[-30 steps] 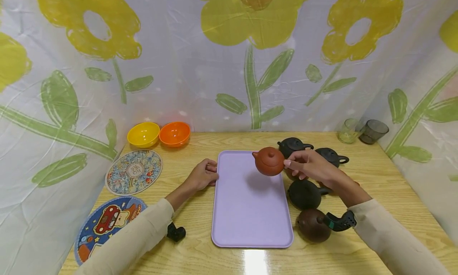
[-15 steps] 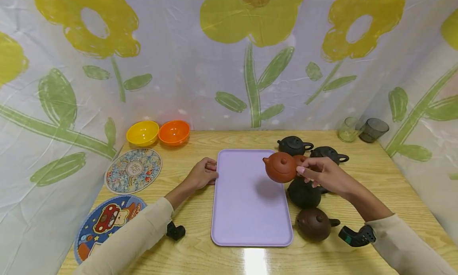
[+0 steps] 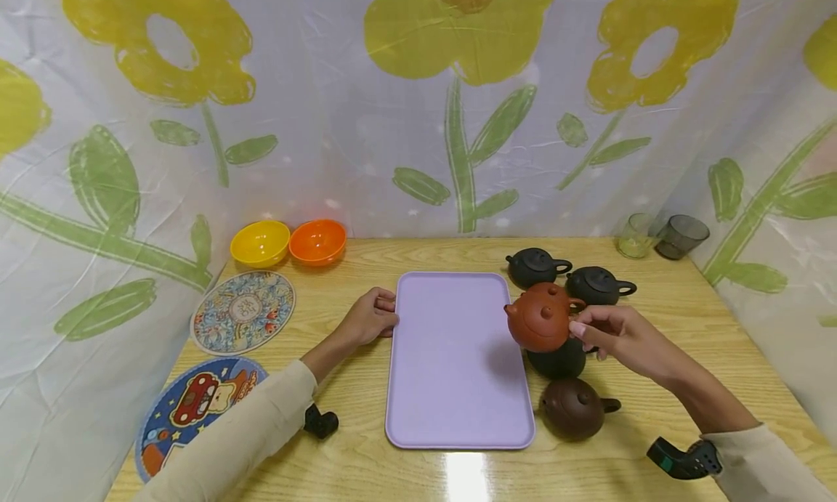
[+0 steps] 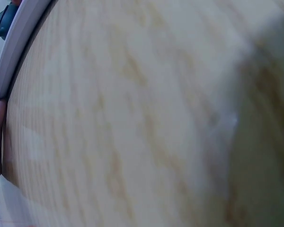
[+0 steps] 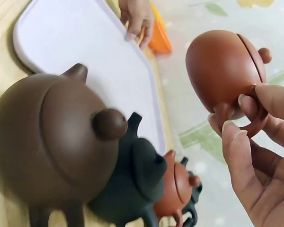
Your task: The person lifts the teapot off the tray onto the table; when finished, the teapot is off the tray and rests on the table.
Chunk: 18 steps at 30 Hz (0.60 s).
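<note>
So far the tray (image 3: 451, 386) carries nothing: its lilac surface is bare from rim to rim, lying lengthwise in the middle of the table (image 3: 667, 320).

Your right hand (image 3: 615, 333) holds the red teapot (image 3: 541, 317) off the table, fingers (image 5: 248, 106) pinching its handle. The pot is tilted, lid knob facing toward you, spout pointing left. It hangs over the tray's right edge, partly above the pots beside it, and touches neither.

Your left hand (image 3: 371, 319) rests on the tray's left rim, fingers curled over the edge. The left wrist view shows only blurred wood grain, a strip of rim and a fingertip, so how firm that hold is cannot be told.

Pots on the table, right of the tray:
- two black ones at the back, side by side (image 3: 536, 264) (image 3: 598, 284)
- a black one (image 3: 559, 358) directly under the lifted pot, mostly hidden by it
- a brown one (image 3: 575, 409) nearest you
- the right wrist view shows another small red pot (image 5: 177, 189) among them; the head view hides it.

Judgement: if the pots are bound for the tray, this is the very start. One is lifted, none set down, and the rest are untouched.
</note>
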### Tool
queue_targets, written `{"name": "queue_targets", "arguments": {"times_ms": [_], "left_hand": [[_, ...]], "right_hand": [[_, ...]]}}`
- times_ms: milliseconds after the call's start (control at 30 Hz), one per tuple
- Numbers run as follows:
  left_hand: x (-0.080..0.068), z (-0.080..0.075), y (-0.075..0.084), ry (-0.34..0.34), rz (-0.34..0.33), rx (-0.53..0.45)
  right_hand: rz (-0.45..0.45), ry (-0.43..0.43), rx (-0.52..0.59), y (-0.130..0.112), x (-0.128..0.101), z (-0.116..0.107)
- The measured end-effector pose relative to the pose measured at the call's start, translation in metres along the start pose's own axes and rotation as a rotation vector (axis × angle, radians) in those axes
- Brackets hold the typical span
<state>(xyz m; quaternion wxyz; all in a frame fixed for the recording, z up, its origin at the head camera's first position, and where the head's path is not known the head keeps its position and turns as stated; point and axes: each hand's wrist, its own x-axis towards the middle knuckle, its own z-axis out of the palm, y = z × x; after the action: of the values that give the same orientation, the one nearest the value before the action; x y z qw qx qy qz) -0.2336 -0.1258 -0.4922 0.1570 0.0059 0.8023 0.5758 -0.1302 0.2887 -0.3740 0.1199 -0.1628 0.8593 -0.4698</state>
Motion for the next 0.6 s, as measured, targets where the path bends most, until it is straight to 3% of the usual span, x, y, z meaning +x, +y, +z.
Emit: {"name": "queue_targets", "arguments": {"times_ms": [333, 600], "left_hand": [[0.001, 0.0, 0.0, -0.006, -0.001, 0.01], [0.001, -0.001, 0.0, -0.007, 0.002, 0.011]], "right_hand": [[-0.041, -0.038, 0.017, 0.027, -0.031, -0.021], [0.009, -0.071, 0.035, 0.058, -0.056, -0.043]]}}
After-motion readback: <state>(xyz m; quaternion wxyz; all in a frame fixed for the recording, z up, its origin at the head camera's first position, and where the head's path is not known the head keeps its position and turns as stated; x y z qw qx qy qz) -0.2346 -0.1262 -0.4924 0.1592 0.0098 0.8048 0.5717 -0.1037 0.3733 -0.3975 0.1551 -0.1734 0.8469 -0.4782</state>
